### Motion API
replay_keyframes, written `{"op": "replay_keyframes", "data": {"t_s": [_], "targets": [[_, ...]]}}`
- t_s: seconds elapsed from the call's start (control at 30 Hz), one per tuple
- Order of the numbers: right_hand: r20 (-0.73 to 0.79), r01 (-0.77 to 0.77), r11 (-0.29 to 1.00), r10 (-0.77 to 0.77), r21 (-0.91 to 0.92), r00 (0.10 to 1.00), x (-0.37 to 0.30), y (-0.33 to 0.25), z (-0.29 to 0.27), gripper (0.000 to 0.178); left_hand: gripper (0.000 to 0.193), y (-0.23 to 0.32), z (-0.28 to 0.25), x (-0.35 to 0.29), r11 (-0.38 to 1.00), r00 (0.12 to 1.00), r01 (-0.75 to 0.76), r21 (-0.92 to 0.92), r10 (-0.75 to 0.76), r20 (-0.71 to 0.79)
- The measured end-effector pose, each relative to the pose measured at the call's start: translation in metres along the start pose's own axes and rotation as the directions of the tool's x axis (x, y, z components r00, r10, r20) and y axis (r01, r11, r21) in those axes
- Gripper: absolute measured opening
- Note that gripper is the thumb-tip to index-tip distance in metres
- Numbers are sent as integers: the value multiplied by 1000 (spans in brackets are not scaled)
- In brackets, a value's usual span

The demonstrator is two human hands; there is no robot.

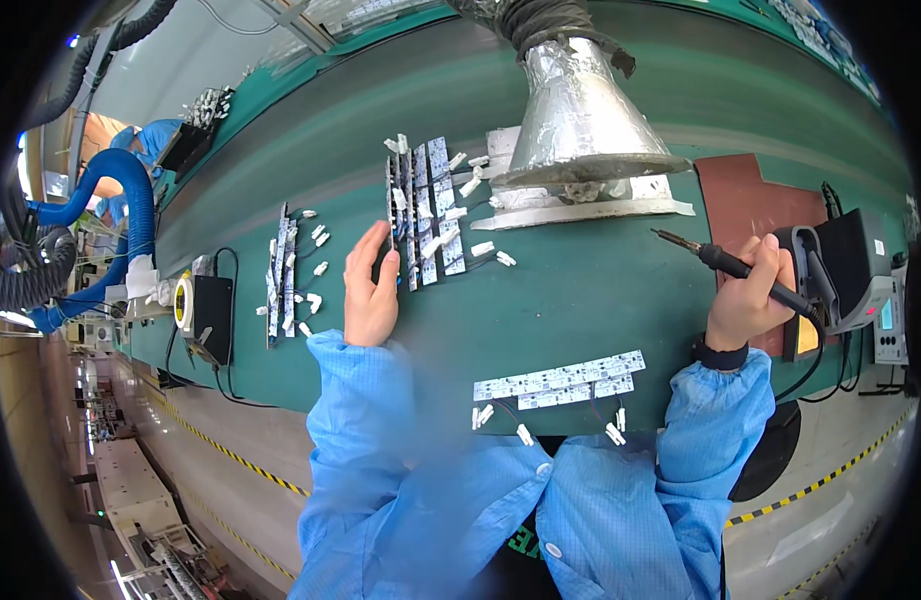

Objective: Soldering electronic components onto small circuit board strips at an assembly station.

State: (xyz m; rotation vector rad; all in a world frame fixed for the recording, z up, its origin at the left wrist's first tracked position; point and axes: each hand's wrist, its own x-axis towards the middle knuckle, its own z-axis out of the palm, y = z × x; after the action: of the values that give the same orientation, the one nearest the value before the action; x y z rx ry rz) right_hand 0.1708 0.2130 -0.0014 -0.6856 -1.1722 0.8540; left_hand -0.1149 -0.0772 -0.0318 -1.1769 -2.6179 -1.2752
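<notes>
My right hand [753, 300] is closed round the handle of a soldering iron [726, 263], its tip aimed left above the green mat. My left hand [371, 295] has its fingers stretched and thumb apart, right beside the leftmost of several white circuit board strips [446, 205]; whether it touches that strip I cannot tell. Short wires with white connectors hang off these strips. In front of my body lie two more white circuit board strips [561, 380], one partly over the other, their connectors toward me. Further left stands another group of strips [281, 275].
A foil-covered fume hood [586, 120] hangs over a white rack at the back. At right are a soldering station [861, 270] and a reddish-brown mat [766, 200]. A black box [209, 315] and a blue hose [136, 200] occupy the left. Another person's blue sleeve [156, 135] shows far left.
</notes>
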Motion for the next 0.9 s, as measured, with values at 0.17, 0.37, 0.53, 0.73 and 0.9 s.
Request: {"op": "replay_keyframes", "data": {"t_s": [0.17, 0.37, 0.53, 0.73, 0.9], "targets": [[7, 29, 1000, -29, 5, 1000, 1, 7, -4, 37, 27, 67, -12, -24, 985, 965, -128, 119, 152, -213], [12, 17, 1000, -17, 16, 1000, 2, 3, -3, 34, 40, 131, 9, -61, 980, 756, -126, -154, 196, 624], [2, 23, 1000, -24, 20, 1000, 1, 5, -1, 34, 38, 136, 18, -58, 985, 652, -149, -81, 160, 742], [-68, 4, 996, 2, 88, 998, 6, -9, 2, 34, 32, 128, 7, -31, 903, 661, 209, -375, 152, 735], [-157, 59, 996, -48, 63, 986, 3, -4, 2, 36, 43, 136, 36, -14, 796, 644, 511, -325, -105, 758]]}}
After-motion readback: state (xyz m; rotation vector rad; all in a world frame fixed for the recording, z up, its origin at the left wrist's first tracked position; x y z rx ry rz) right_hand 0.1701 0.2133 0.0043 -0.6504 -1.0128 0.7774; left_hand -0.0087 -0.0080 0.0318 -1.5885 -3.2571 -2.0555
